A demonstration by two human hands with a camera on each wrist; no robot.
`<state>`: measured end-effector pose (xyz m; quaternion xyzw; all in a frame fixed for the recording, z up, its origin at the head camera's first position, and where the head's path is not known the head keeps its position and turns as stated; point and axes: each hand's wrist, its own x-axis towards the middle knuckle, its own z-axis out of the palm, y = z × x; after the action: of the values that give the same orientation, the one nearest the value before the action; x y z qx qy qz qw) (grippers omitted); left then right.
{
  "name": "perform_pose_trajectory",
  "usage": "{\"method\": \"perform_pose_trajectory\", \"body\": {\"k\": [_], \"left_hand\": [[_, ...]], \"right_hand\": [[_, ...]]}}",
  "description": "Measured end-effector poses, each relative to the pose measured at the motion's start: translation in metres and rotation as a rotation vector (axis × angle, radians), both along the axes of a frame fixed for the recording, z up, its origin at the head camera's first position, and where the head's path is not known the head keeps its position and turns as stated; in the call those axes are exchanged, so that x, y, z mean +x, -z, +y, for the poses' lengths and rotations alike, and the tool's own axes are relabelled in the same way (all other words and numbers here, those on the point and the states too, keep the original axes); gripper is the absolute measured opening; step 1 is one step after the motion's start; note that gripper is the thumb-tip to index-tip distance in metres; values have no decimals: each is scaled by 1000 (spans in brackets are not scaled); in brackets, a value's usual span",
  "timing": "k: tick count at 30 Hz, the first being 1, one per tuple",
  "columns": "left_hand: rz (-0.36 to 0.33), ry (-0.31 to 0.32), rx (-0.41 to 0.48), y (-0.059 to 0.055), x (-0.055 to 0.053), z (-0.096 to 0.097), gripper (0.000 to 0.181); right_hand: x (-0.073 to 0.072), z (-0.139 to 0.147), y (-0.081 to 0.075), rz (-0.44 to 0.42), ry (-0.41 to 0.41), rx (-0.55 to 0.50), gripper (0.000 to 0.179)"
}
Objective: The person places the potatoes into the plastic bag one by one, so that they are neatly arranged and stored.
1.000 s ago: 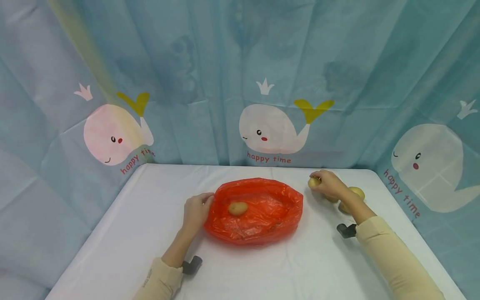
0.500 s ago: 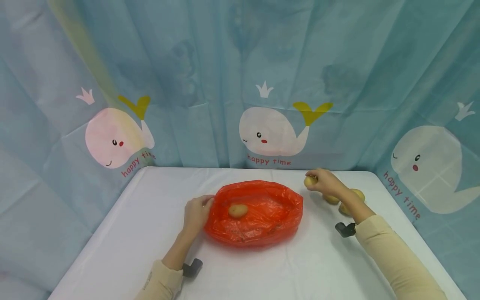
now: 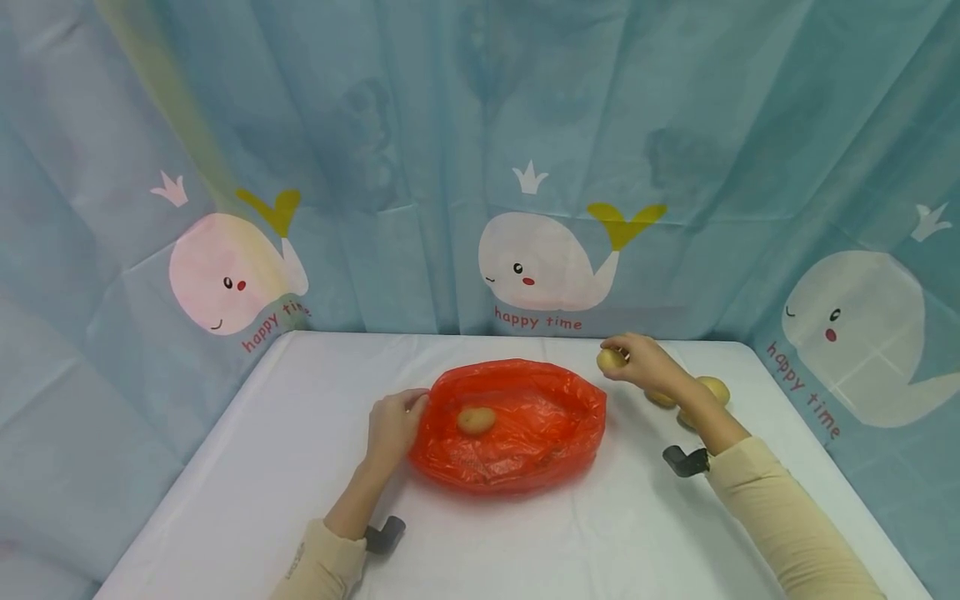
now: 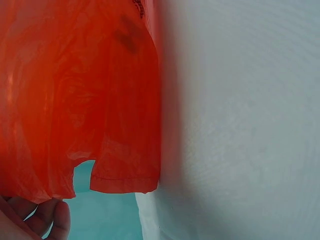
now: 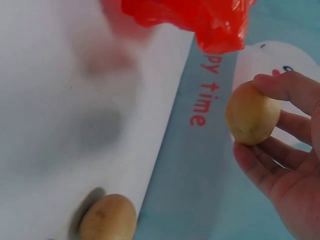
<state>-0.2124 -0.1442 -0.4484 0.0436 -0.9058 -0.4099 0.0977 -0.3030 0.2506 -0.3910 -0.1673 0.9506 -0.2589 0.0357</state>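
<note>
A red plastic bag (image 3: pixel 517 467) lies with its mouth spread wide at the middle of the table, and one potato (image 3: pixel 476 420) rests inside it. My left hand (image 3: pixel 393 429) pinches the bag's left rim between thumb and fingers; in the left wrist view those fingertips (image 4: pixel 61 215) meet the bag's edge. Beyond the bag's right end, my right hand (image 3: pixel 647 363) holds a second potato (image 3: pixel 611 359) above the table. The right wrist view shows thumb and fingers around this potato (image 5: pixel 252 114), apart from the bag (image 5: pixel 220 25).
Several more potatoes lie on the white table at the right, partly behind the right forearm; one potato (image 3: pixel 712 389) sits nearest the right edge. A blue curtain (image 3: pixel 420 167) with printed whales hangs around the table's back and sides.
My right hand has moved left with its potato, away from the others and closer to the bag. The left hand keeps its hold on the rim.
</note>
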Motion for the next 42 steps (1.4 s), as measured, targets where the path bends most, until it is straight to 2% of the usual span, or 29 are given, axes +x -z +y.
{"method": "perform_pose_trajectory", "body": {"k": [6, 9, 18, 28, 36, 42], "left_hand": [[33, 7, -11, -2, 0, 0, 29], [44, 14, -25, -1, 0, 0, 30], [37, 38, -71, 2, 0, -1, 32], [41, 39, -84, 4, -2, -2, 27], [48, 38, -66, 4, -1, -3, 27], [48, 31, -60, 4, -1, -3, 28]], "right_hand": [[4, -7, -4, 39, -20, -17, 48], [6, -11, -7, 32, -15, -27, 48], [11, -21, -11, 54, -55, -47, 47], [16, -32, -17, -21, -36, -81, 47], [20, -43, -22, 95, -147, -70, 43], [21, -49, -20, 84, -162, -64, 44]]}}
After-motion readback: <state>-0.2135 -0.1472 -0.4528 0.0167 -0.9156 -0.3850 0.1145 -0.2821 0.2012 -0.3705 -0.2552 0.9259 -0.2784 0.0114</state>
